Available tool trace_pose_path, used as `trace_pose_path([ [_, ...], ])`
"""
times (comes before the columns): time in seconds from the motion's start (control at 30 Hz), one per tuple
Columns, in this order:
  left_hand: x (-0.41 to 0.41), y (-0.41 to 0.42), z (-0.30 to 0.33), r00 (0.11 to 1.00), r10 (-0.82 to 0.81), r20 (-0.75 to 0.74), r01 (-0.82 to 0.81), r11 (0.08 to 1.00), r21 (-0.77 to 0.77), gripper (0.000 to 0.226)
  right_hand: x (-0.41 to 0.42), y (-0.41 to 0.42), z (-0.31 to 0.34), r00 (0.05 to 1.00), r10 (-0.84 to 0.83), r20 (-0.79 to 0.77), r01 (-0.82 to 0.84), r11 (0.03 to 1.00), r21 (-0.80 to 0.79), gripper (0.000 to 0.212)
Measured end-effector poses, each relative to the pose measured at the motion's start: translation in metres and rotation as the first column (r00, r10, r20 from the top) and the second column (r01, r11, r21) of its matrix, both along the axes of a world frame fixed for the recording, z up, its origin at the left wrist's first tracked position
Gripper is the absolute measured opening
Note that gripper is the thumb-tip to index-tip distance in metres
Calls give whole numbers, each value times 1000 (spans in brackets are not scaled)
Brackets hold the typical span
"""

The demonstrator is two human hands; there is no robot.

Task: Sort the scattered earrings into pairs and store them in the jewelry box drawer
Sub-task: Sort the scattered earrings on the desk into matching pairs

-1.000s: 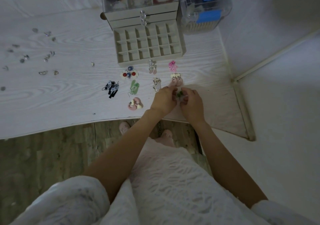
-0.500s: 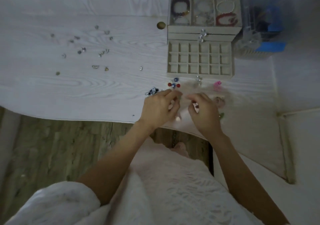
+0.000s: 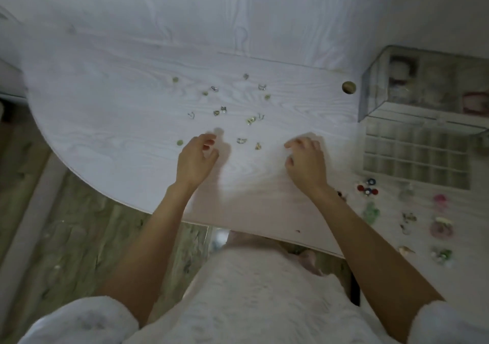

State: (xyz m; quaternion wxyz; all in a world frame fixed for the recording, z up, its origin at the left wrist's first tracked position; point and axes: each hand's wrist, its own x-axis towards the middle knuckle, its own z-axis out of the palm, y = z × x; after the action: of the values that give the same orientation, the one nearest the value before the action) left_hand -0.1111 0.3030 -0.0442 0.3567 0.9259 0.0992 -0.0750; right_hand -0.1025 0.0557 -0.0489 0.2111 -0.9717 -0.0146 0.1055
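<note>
Several small silver and green earrings [image 3: 241,140] lie scattered on the white table [image 3: 111,132] ahead of me. My left hand [image 3: 195,158] hovers just below them with fingers loosely curled and nothing in it. My right hand [image 3: 307,159] hovers to the right of the scatter, fingers loosely bent, also holding nothing. At the right stands the jewelry box [image 3: 423,97] with its divided drawer [image 3: 415,155] pulled out. Below the drawer lie colourful earring pairs: red and blue [image 3: 367,187], green [image 3: 371,212], pink [image 3: 439,200], and others.
A round cable hole [image 3: 348,87] sits in the table left of the box. The table's curved front edge runs from the left toward my body, with wooden floor [image 3: 66,237] below it. My white dress fills the bottom of the view.
The view has swung left, so the jewelry box now sits at the right edge. Both hands left the colourful pairs and moved left to the scatter of small earrings, with nothing visible in them.
</note>
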Motion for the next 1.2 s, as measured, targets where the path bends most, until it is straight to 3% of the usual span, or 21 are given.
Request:
trace_pose_path([
  [0.17, 41, 6, -10, 993, -117, 19, 117, 993, 7, 36, 16, 9, -3, 958, -257, 126, 276, 947, -162, 37],
  [0.3, 51, -10, -16, 967, -251, 41, 252, 968, -4, 38, 10, 0, -7, 925, -372, 76, 379, 893, -241, 38],
  [0.37, 53, -17, -19, 957, -289, 29, 290, 957, -20, 37, 11, 0, -8, 918, -395, 32, 394, 901, -181, 36],
  [0.5, 50, -28, -23, 923, -384, 7, 383, 923, 28, 31, 22, 14, -6, 942, -336, -1, 335, 941, 41, 31],
  [0.6, 46, -30, -25, 918, -394, 49, 393, 919, 39, 23, 38, 32, -5, 973, -230, 3, 228, 969, 95, 31],
  [0.73, 47, -28, -26, 933, -350, 86, 348, 937, 30, 15, 65, 48, -4, 995, -96, 1, 96, 995, 36, 32],
  [0.83, 47, -25, -26, 944, -311, 108, 313, 950, 2, 10, 94, 51, 1, 995, 6, 96, -4, 1000, -12, 28],
  [0.93, 48, -26, -24, 949, -300, 102, 303, 953, -16, 9, 137, 54, 7, 990, 11, 143, -12, 1000, 8, 30],
  [1.03, 50, -26, -23, 952, -294, 81, 296, 955, -12, 10, 169, 59, 5, 995, 32, 91, -32, 999, 2, 29],
  [1.2, 49, -23, -23, 957, -280, 69, 279, 960, 37, 9, 166, 66, -2, 997, 56, 50, -56, 998, -9, 16],
])
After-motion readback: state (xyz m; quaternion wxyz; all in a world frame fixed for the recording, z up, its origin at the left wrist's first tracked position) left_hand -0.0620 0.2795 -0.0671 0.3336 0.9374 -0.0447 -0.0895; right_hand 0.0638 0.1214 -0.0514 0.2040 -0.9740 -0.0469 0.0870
